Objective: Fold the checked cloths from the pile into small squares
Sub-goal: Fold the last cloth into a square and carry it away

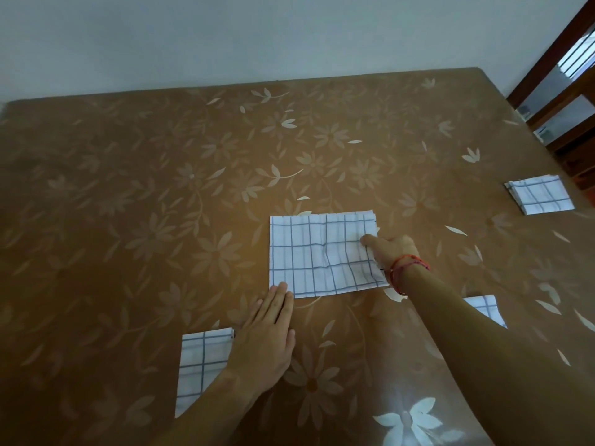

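Flowered brown bench [128,220] spreads from the near edge; half-folded checked cloth [318,255] lies at its middle; left hand [264,339] is flat, straight fingers touching the cloth's near left corner; right hand [394,249] pinches its right edge with curled fingers; folded square [539,194] far right.

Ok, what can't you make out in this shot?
Head view only.
Near-right cloth: mostly covered by the right forearm, folds unknown.
Near-left cloth: the left forearm hides its near corner.
Right hand gripping the middle cloth: its lower fingers are hidden behind the hand.
Far-right cloth: layers too small to count.
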Available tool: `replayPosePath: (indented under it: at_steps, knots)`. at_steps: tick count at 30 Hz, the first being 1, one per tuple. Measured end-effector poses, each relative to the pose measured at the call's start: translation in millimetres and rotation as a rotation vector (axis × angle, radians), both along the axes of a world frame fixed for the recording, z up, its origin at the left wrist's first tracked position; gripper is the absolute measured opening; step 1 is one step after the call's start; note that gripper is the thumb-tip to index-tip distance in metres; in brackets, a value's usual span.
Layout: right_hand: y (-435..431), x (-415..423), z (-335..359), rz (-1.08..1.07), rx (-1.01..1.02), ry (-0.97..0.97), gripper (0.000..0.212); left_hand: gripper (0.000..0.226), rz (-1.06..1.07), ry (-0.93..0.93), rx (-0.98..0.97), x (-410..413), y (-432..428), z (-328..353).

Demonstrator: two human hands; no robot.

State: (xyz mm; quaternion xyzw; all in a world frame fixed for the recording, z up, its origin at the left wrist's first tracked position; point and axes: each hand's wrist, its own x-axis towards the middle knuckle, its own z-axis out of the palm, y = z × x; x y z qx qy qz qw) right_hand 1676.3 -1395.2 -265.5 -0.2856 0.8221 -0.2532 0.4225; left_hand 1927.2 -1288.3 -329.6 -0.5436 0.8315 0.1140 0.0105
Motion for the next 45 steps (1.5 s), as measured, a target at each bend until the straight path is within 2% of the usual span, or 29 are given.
replayPosePath:
  at_steps: [3, 11, 18, 22, 27, 31, 35, 38, 40, 45]
  knots:
    - [0, -1, 0, -0.044, -0.001, -0.094, 0.021, 0.06, 0.004, -0.003, 0.003, 0, 0, 1]
    - [7, -8, -3, 0.03, -0.048, -0.048, 0.016, 0.059, 0.016, 0.01, 0.054, 0, -1, 6]
    - [12, -13, -4, -0.035, -0.021, -0.153, 0.028, 0.06, 0.008, 0.017, 0.067, 0, -2, 10]
    - [20, -15, -1, -0.083, -0.029, -0.157, 0.022, 0.066, 0.043, 0.158, 0.111, -3, -10, 21]
    - [36, -15, -3, -0.158, -0.072, -0.195, 0.017, 0.076, 0.186, 0.284, 0.139, -6, -27, 39]
    - [52, -9, -9, -0.281, -0.128, -0.285, 0.017, 0.074, 0.117, 0.211, 0.107, -13, -30, 35]
    - [65, 6, -15, -0.328, -0.077, -0.41, 0.022, 0.069, -0.022, 0.184, 0.034, -41, -18, 38]
    - [74, 18, -13, -0.279, -0.043, -0.514, 0.034, 0.071, -0.002, 0.164, 0.066, -61, -12, 39]
    - [82, 25, -8, -0.233, -0.015, -0.591, 0.025, 0.07, 0.039, 0.133, 0.09, -67, -11, 38]
    - [99, 18, -2, 0.088, -0.055, -0.687, 0.039, 0.076, 0.011, 0.05, 0.12, -69, -14, 39]
